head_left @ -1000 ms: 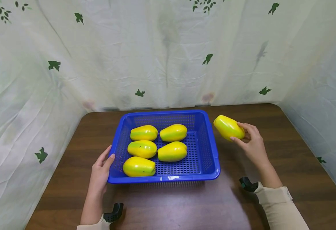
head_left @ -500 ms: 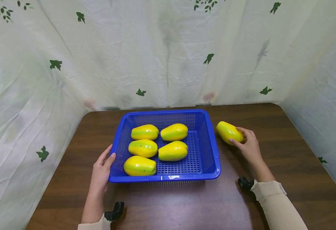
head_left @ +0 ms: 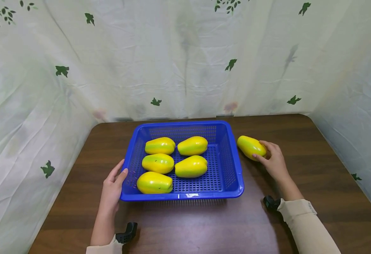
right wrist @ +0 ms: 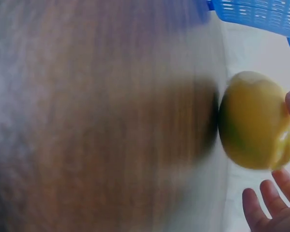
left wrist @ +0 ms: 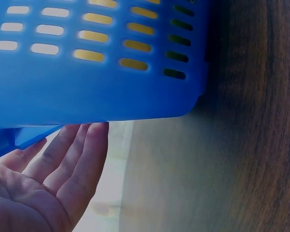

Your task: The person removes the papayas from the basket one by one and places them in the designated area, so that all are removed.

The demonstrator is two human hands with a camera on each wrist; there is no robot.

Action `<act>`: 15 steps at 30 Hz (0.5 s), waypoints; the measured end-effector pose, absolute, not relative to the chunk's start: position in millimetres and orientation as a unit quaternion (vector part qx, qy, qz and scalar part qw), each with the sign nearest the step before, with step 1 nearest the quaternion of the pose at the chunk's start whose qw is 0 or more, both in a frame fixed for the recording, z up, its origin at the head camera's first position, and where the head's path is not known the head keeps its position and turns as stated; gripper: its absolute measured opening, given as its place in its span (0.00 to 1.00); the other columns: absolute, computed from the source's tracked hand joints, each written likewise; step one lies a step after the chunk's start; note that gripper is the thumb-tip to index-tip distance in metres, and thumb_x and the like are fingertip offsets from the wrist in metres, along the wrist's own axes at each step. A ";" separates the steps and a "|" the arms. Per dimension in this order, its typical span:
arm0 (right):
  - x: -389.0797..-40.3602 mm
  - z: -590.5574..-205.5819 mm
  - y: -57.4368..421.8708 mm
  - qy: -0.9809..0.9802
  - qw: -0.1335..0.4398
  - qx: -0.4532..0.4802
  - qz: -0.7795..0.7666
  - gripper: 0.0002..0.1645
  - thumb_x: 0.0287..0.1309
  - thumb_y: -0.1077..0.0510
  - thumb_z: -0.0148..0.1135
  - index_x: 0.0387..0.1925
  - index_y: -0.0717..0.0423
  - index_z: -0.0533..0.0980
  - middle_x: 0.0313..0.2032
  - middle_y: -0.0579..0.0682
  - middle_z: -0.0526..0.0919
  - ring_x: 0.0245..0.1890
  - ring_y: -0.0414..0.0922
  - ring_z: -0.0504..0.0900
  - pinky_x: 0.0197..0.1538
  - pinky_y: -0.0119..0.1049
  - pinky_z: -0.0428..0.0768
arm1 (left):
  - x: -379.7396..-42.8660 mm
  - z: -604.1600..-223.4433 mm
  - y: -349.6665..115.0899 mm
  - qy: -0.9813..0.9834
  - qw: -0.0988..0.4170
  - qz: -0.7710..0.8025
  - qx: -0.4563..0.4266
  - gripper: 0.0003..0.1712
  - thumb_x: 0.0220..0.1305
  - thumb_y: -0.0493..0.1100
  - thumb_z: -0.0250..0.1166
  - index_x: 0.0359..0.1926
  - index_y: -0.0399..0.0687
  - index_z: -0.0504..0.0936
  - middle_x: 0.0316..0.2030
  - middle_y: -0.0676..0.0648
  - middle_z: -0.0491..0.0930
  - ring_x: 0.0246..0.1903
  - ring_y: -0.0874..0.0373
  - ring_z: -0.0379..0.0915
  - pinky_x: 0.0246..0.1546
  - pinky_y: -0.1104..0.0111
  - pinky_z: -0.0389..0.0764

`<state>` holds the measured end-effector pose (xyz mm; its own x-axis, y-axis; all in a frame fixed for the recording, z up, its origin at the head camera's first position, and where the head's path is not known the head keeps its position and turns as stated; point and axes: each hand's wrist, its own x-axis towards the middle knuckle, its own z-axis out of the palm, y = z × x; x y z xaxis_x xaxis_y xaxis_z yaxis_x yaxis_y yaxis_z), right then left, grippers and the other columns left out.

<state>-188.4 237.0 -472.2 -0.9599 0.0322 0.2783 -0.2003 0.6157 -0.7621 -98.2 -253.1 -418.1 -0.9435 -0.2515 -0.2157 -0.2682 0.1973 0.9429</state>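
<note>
Several yellow-green papayas (head_left: 190, 167) lie inside a blue perforated plastic basket (head_left: 185, 196) on the table. My left hand (head_left: 110, 192) holds the basket's left side, thumb on the rim; in the left wrist view its fingers (left wrist: 89, 154) reach against the outside under the rim. To the right of the basket, my right hand (head_left: 275, 163) holds another papaya (head_left: 250, 147) between thumb and fingers at its near right end. In the right wrist view that papaya (right wrist: 253, 121) is against the tabletop, and some fingers (right wrist: 253, 208) are spread away from it.
The brown wooden table (head_left: 204, 225) ends at a white curtain (head_left: 185, 63) with green leaf and bird prints, which also hangs at both sides. A dark wrist device (head_left: 126, 233) sits at the left wrist, another device (head_left: 271, 203) at the right.
The right hand has lowered the papaya to the table and shifted it slightly left in the last half second. The left hand and basket have stayed in place.
</note>
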 end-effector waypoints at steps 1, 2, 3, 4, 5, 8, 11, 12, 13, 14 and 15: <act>-188.1 -471.5 237.2 -0.888 0.133 0.048 0.438 0.33 0.49 0.56 0.66 0.56 0.64 0.67 0.52 0.64 0.64 0.51 0.58 0.63 0.47 0.53 0.69 | -98.4 -418.2 -253.1 0.774 0.007 0.611 -0.168 0.32 0.62 0.61 0.49 0.66 0.65 0.57 0.58 0.42 0.64 0.41 0.57 0.74 0.39 0.65 0.77; -187.8 -470.6 237.4 -0.887 0.133 0.049 0.440 0.33 0.49 0.56 0.66 0.56 0.64 0.67 0.52 0.64 0.64 0.52 0.59 0.62 0.49 0.55 0.67 | -98.5 -418.3 -253.1 0.775 0.006 0.610 -0.168 0.32 0.62 0.61 0.49 0.66 0.65 0.57 0.58 0.42 0.64 0.41 0.57 0.74 0.39 0.65 0.77; -187.3 -469.3 237.5 -0.887 0.132 0.049 0.440 0.33 0.49 0.56 0.66 0.56 0.65 0.67 0.53 0.64 0.64 0.53 0.60 0.61 0.51 0.57 0.64 | -98.6 -418.5 -253.1 0.775 0.005 0.609 -0.168 0.32 0.62 0.61 0.49 0.66 0.65 0.57 0.58 0.42 0.64 0.41 0.57 0.74 0.39 0.65 0.77; -186.7 -467.7 237.5 -0.887 0.132 0.049 0.440 0.33 0.50 0.56 0.66 0.56 0.65 0.67 0.53 0.64 0.64 0.54 0.60 0.61 0.53 0.59 0.62 | -98.6 -418.6 -253.1 0.775 0.005 0.609 -0.168 0.32 0.62 0.61 0.49 0.66 0.64 0.57 0.58 0.42 0.64 0.41 0.57 0.74 0.39 0.65 0.77; -186.3 -466.0 237.5 -0.888 0.133 0.048 0.438 0.33 0.50 0.55 0.66 0.56 0.64 0.67 0.53 0.64 0.64 0.55 0.61 0.60 0.54 0.60 0.59 | -98.7 -418.7 -253.2 0.776 0.004 0.608 -0.168 0.32 0.62 0.61 0.49 0.66 0.64 0.57 0.58 0.42 0.64 0.41 0.57 0.74 0.39 0.65 0.77; -184.0 -458.4 236.9 -0.887 0.135 0.047 0.439 0.33 0.51 0.56 0.65 0.56 0.64 0.66 0.55 0.65 0.62 0.56 0.62 0.59 0.55 0.60 0.57 | -98.7 -419.1 -253.2 0.777 0.002 0.608 -0.167 0.32 0.62 0.61 0.49 0.66 0.64 0.57 0.58 0.42 0.64 0.41 0.57 0.74 0.39 0.65 0.77; -182.0 -449.1 235.3 -0.887 0.139 0.047 0.439 0.33 0.52 0.55 0.64 0.57 0.63 0.65 0.56 0.64 0.62 0.56 0.61 0.59 0.56 0.60 0.57 | -98.7 -419.2 -253.2 0.776 0.001 0.609 -0.165 0.32 0.62 0.61 0.49 0.66 0.64 0.57 0.58 0.42 0.64 0.41 0.57 0.74 0.39 0.65 0.77; -181.4 -445.8 234.7 -0.886 0.140 0.048 0.439 0.33 0.52 0.55 0.64 0.58 0.63 0.65 0.57 0.64 0.61 0.57 0.61 0.59 0.56 0.60 0.57 | -98.6 -419.2 -253.3 0.776 0.001 0.609 -0.165 0.32 0.62 0.61 0.49 0.66 0.63 0.57 0.58 0.42 0.64 0.41 0.57 0.74 0.39 0.65 0.77; -180.9 -442.4 233.9 -0.885 0.143 0.051 0.440 0.33 0.53 0.55 0.63 0.58 0.62 0.65 0.57 0.64 0.61 0.56 0.61 0.59 0.56 0.60 0.58 | -98.6 -419.2 -253.3 0.775 0.001 0.609 -0.166 0.32 0.62 0.61 0.49 0.66 0.63 0.58 0.59 0.42 0.64 0.41 0.57 0.74 0.39 0.65 0.77; -180.6 -439.1 233.0 -0.885 0.145 0.053 0.440 0.32 0.53 0.54 0.63 0.58 0.62 0.65 0.57 0.63 0.61 0.57 0.60 0.59 0.56 0.60 0.58 | -98.6 -419.1 -253.3 0.775 0.001 0.610 -0.165 0.32 0.62 0.61 0.49 0.66 0.63 0.57 0.59 0.42 0.64 0.41 0.58 0.74 0.39 0.65 0.77; -180.4 -435.9 232.0 -0.884 0.149 0.057 0.438 0.32 0.53 0.54 0.63 0.58 0.61 0.66 0.57 0.62 0.62 0.57 0.59 0.59 0.56 0.59 0.58 | -98.6 -419.1 -253.3 0.775 0.001 0.610 -0.165 0.32 0.62 0.61 0.49 0.66 0.64 0.57 0.59 0.42 0.63 0.41 0.58 0.74 0.39 0.65 0.77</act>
<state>-180.4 232.0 -435.9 -0.9488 0.0298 0.3143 -0.2321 0.6090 -0.7585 -98.6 -253.3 -419.1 -0.9453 -0.2550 -0.2036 -0.2577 0.2005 0.9452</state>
